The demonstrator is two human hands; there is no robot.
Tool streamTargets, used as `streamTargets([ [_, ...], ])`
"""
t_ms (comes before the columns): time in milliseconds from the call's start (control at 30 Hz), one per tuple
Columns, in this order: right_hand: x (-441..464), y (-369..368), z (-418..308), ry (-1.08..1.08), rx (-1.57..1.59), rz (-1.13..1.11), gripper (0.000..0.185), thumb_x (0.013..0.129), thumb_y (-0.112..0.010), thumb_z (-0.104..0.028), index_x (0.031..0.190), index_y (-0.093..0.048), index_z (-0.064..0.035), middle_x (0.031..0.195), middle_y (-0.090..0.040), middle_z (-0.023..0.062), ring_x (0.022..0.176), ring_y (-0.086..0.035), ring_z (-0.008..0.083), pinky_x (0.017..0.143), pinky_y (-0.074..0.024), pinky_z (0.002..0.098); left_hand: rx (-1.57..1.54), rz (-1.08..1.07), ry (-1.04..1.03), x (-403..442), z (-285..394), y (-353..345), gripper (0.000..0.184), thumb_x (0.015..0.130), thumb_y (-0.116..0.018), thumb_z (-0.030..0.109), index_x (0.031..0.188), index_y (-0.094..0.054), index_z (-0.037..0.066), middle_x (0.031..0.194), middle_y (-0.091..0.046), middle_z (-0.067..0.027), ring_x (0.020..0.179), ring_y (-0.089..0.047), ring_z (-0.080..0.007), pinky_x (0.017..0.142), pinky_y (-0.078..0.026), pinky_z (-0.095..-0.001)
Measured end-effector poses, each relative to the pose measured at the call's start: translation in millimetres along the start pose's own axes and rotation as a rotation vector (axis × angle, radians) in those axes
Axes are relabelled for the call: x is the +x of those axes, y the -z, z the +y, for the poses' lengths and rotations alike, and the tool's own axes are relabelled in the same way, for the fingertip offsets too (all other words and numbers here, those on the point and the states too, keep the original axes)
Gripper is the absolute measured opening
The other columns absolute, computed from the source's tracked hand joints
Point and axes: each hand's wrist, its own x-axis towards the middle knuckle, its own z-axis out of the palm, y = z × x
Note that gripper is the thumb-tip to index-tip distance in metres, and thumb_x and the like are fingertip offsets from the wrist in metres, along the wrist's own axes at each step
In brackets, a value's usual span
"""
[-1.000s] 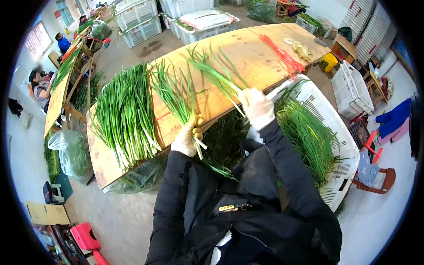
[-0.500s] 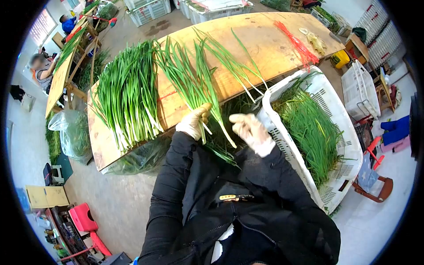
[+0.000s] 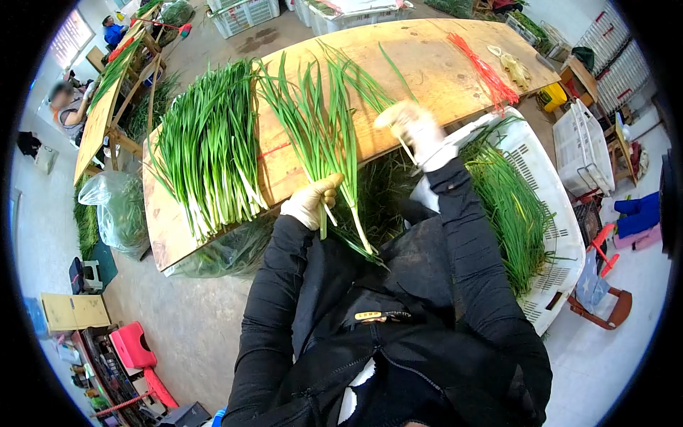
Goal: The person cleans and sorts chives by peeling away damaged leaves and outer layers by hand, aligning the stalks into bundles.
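My left hand [image 3: 311,202], in a pale glove, is closed around the stems of a small bunch of garlic chives [image 3: 313,139]. Their leaves spread over the wooden table [image 3: 284,187], and the white stem ends point toward my body. My right hand [image 3: 413,132], also gloved, is over the table's near edge, smeared by motion. It hides part of a few loose garlic chives [image 3: 361,84], so I cannot tell whether its fingers grip them. To the left lies a large pile of garlic chives [image 3: 210,149], stems toward me.
A white plastic crate [image 3: 567,242] on the right holds more chives [image 3: 509,213]. Red ties [image 3: 484,70] and spare gloves [image 3: 509,65] lie on the table's far right. A filled plastic bag [image 3: 117,213] stands left. Another person [image 3: 70,114] sits at a side table.
My right hand has moved up and away from my body, from beside the left hand to the loose chives. My left hand keeps hold of its bunch in nearly the same place.
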Motion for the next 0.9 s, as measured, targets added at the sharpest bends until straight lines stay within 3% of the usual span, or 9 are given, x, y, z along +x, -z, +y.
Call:
streamTargets([
  [100,-2.9,16.7,-53.3,0.08,0.083,0.084,0.019,0.086,-0.046,-0.02,0.078,-0.059,-0.0074,0.079,-0.063,0.0034,0.06,-0.051,0.0058,0.058,-0.0407,0.0194,-0.032,-0.017,0.004,-0.1,1.1,3.2,0.015,0.079,-0.057,0.009,0.091,-0.051,0.002,0.057,-0.044,0.0021,0.045,-0.04,-0.005,0.041,-0.035,-0.0156],
  [167,-6.8,19.3,-51.4,0.14,-0.14,0.033,0.021,0.086,-0.047,-0.023,0.081,-0.059,-0.0063,0.079,-0.062,0.0025,0.059,-0.05,0.0042,0.056,-0.0402,0.0185,-0.063,-0.037,0.014,0.9,3.4,5.2,0.015,0.079,-0.057,0.009,0.09,-0.051,0.002,0.058,-0.043,0.0019,0.046,-0.04,-0.005,0.042,-0.035,-0.0157],
  [233,-20.3,15.4,-31.3,-0.402,-0.031,-0.349,0.038,0.084,-0.046,-0.039,0.085,-0.058,-0.0026,0.079,-0.062,0.0079,0.059,-0.052,0.0064,0.053,-0.0401,0.0182,-0.165,-0.158,0.03,0.2,5.3,4.1,0.015,0.079,-0.057,0.009,0.09,-0.05,0.003,0.059,-0.044,0.002,0.048,-0.04,-0.0051,0.043,-0.035,-0.0159],
  [300,-44.1,-6.7,-2.6,-0.487,-0.365,-0.376,0.044,0.083,-0.045,-0.044,0.084,-0.058,-0.0013,0.077,-0.062,0.0068,0.059,-0.051,0.006,0.053,-0.0395,0.0175,-0.185,-0.186,0.012,0.3,4.3,2.2,0.015,0.079,-0.057,0.009,0.091,-0.049,0.004,0.059,-0.043,0.0022,0.048,-0.04,-0.0052,0.042,-0.035,-0.0165],
  [367,-61.6,-18.2,41.0,-0.613,0.011,-0.342,0.026,0.081,-0.054,-0.03,0.078,-0.058,-0.0045,0.073,-0.061,0.0047,0.048,-0.046,0.006,0.044,-0.0343,0.016,-0.166,-0.179,0.023,0.9,3.9,2.5,0.016,0.079,-0.055,0.008,0.093,-0.049,0.002,0.059,-0.044,0.0026,0.048,-0.04,-0.0057,0.044,-0.035,-0.0169],
  [433,-65.6,-31.3,55.7,-0.644,0.006,-0.22,0.024,0.082,-0.054,-0.028,0.077,-0.057,-0.0044,0.072,-0.061,0.0039,0.047,-0.046,0.0059,0.042,-0.0331,0.0158,-0.147,-0.142,0.014,0.4,1.1,2.7,0.015,0.079,-0.054,0.008,0.092,-0.05,0.002,0.059,-0.044,0.0019,0.048,-0.041,-0.006,0.043,-0.036,-0.0173],
  [633,-33.9,-24.1,35.5,-0.294,-0.184,-0.169,0.02,0.085,-0.047,-0.02,0.081,-0.06,-0.0047,0.075,-0.062,0.001,0.055,-0.048,0.0029,0.05,-0.0352,0.0153,-0.131,-0.145,0.062,-5.5,0.9,5.1,0.009,0.081,-0.056,0.012,0.081,-0.049,0.006,0.055,-0.045,0.0027,0.044,-0.039,-0.0048,0.04,-0.033,-0.0161],
  [767,0.5,-6.9,7.0,-0.044,-0.024,0.171,0.022,0.088,-0.045,-0.023,0.077,-0.057,-0.0091,0.08,-0.064,0.0026,0.055,-0.05,0.0036,0.046,-0.0347,0.0145,-0.117,-0.152,0.042,-7.0,-0.5,7.4,0.009,0.08,-0.056,0.011,0.082,-0.05,0.005,0.055,-0.045,0.0023,0.043,-0.039,-0.0052,0.04,-0.034,-0.0163],
  [900,-7.2,-2.4,-21.3,-0.069,-0.13,0.283,0.018,0.086,-0.047,-0.021,0.078,-0.057,-0.009,0.073,-0.062,0.0018,0.052,-0.047,0.0034,0.044,-0.0339,0.0139,-0.136,-0.167,0.058,-8.0,0.0,10.5,0.009,0.08,-0.056,0.011,0.083,-0.05,0.004,0.056,-0.045,0.0025,0.044,-0.04,-0.0052,0.041,-0.034,-0.0161],
])
